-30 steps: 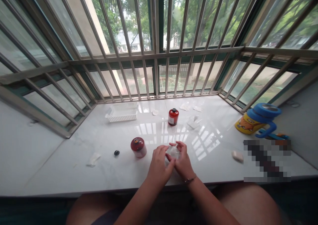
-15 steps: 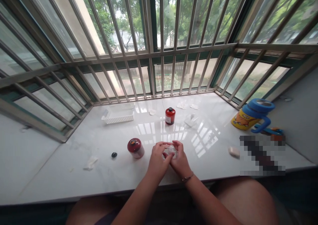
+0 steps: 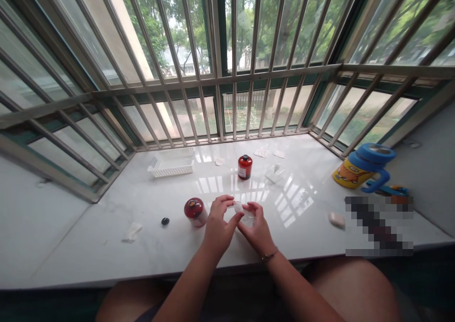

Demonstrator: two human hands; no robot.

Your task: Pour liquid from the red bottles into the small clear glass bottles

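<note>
A black cap [image 3: 165, 221] lay left of the nearer red bottle [image 3: 195, 212]. Right of it, the left hand's [image 3: 218, 226] fingers pinched a clear round piece [image 3: 238, 207]; farther right, the right hand's [image 3: 259, 228] fingers gripped a clear container [image 3: 249, 219], best held steady.

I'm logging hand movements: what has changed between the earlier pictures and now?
The left hand has shifted left, toward the nearer red bottle, opening a gap from the right hand. A translucent round piece now shows, apparently pinched in the left hand; the right hand still holds a clear item. That bottle, the farther red bottle, black cap and white basket stay put.
</note>
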